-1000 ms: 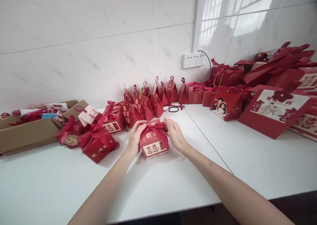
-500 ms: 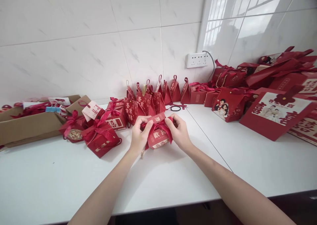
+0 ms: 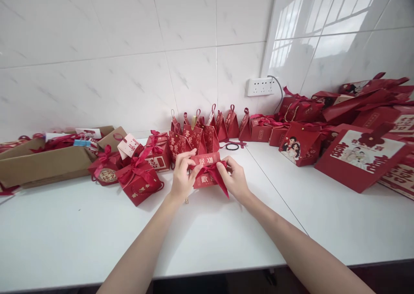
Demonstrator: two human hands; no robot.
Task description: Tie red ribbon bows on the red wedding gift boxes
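Note:
A small red gift box (image 3: pixel 204 159) with pale Chinese characters is between my two hands, above the white table. Across its top runs a dark red satin ribbon (image 3: pixel 211 170), with one tail hanging at the front right. My left hand (image 3: pixel 181 178) is closed, its thumb and fingers pinching the ribbon at the box's left side. On the opposite side, my right hand (image 3: pixel 236 177) pinches the ribbon near its knot, the thumb on top. The fingers cover both ends of the box. A short beige cord end (image 3: pixel 186 200) shows below my left hand.
Left on the white table (image 3: pixel 207 238) stand ribboned red boxes (image 3: pixel 139 179) and an open cardboard carton (image 3: pixel 39 166). Several peaked red boxes (image 3: pixel 194 136) line the tiled wall, near a black ring (image 3: pixel 232 147). More red boxes (image 3: pixel 359 156) pile up at right, below a power socket (image 3: pixel 260 86).
The box has tipped, so its upper panels with both rows of characters face me more. Both hands stay on the ribbon. The camera view has shifted slightly, moving the background down and right.

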